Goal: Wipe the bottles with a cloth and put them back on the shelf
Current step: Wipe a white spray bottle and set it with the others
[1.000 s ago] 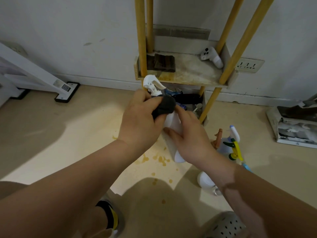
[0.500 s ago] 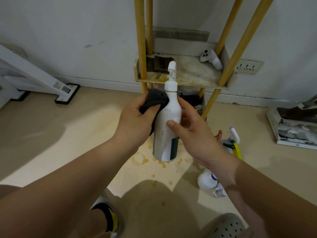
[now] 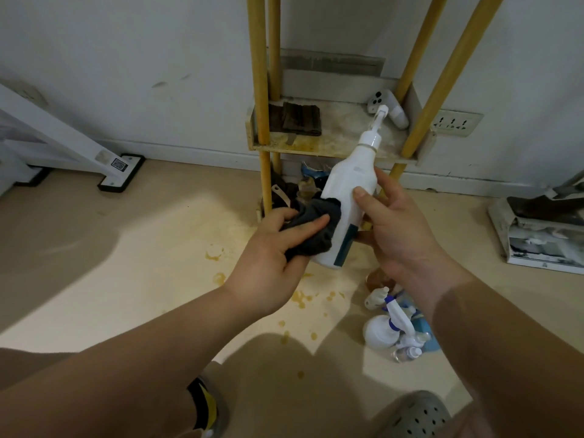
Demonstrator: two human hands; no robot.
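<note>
Shelf (image 3: 316,149) boards beyond both hands carry no bottle yet, so by my judgement the job is at an early or middle stage. White pump bottle (image 3: 350,197), tilted with its nozzle toward the shelf, sits in the right hand (image 3: 401,235), thumb and curled fingers wrapped round its body, while the left hand (image 3: 271,257) pinches a dark cloth (image 3: 313,230) and presses it on the bottle's lower side, so wiping looks under way. Below the right hand, a cluster of smaller spray bottles (image 3: 388,327) lies on the floor (image 3: 158,263), apparently unwiped and left to shelve.

Open floor (image 3: 142,248) lies left of the held bottle (image 3: 349,191). Yellow poles (image 3: 456,67) and a controller (image 3: 395,112) stand past it.
</note>
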